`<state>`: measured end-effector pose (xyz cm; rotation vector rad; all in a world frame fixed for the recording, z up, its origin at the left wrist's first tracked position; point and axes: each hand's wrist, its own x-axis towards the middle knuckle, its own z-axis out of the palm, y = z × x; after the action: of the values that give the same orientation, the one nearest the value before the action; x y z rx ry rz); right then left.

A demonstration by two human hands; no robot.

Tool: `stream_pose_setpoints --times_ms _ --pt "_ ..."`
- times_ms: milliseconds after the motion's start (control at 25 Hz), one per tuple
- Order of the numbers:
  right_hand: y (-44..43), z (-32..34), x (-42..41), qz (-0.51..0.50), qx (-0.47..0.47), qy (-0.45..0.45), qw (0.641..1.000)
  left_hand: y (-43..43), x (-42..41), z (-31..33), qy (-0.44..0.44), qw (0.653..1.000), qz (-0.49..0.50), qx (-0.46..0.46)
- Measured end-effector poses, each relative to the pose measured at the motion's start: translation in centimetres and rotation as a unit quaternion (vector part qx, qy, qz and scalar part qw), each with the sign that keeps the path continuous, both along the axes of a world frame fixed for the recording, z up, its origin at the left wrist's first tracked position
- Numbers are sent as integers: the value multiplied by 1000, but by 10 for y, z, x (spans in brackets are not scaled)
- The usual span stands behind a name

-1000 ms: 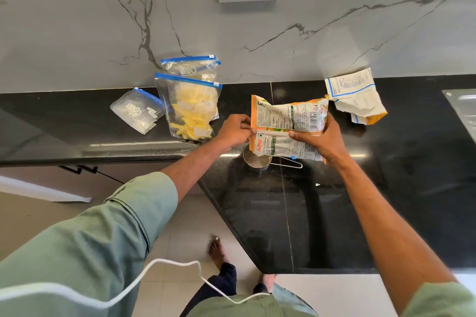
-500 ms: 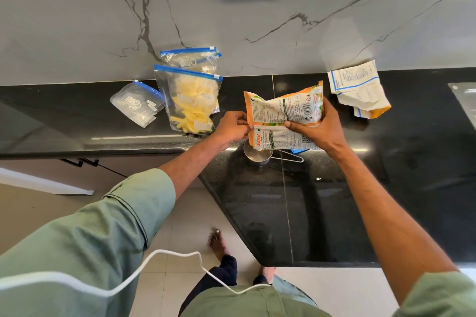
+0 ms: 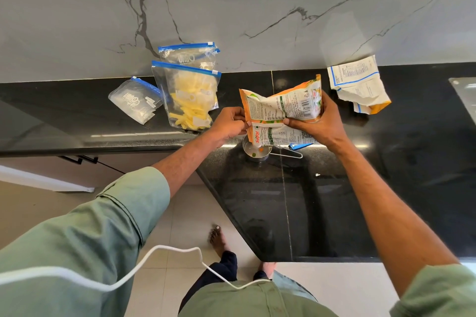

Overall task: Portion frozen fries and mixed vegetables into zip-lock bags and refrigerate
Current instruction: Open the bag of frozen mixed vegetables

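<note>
The orange vegetable packet [image 3: 280, 110] carries the brand "safal" in red letters on its folded lower white panel, with a barcode on the upper panel, a QR code on the lower one, and green and black print too small to read. The flat zip-lock bag [image 3: 134, 100] and the rear zip-lock bag [image 3: 186, 56] each bear a white logo in bold letters that cannot be read for certain. The torn white packet [image 3: 358, 85] shows a blue-framed table of fine print, illegible.

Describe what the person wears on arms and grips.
The left sleeve and right sleeve are loose, sage green, ending near the elbows. A white cable crosses the left one. Left grip and right grip: no gloves, rings or watch.
</note>
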<state>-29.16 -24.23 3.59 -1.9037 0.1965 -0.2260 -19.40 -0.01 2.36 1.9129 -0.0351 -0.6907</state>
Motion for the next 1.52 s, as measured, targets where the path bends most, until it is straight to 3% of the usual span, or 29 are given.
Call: stream_pose_setpoints --times_ms 280,640,1080,1280,1400,1520 --pt "12 1 -2 15 -13 -30 999 1 -3 7 119 985 46 -113" --pt "16 2 0 -3 -9 -36 999 3 -1 10 46 994 47 -86" --pt "28 -2 0 -12 -34 -41 999 4 -15 14 79 989 -42 -118" --pt "25 2 3 -19 -20 -31 999 -3 -13 8 -21 997 62 -39" --pt "22 4 3 -28 -31 -30 999 -11 -15 7 9 995 89 -36" --pt "21 8 1 -26 -49 -40 998 -7 -18 9 19 996 55 -62"
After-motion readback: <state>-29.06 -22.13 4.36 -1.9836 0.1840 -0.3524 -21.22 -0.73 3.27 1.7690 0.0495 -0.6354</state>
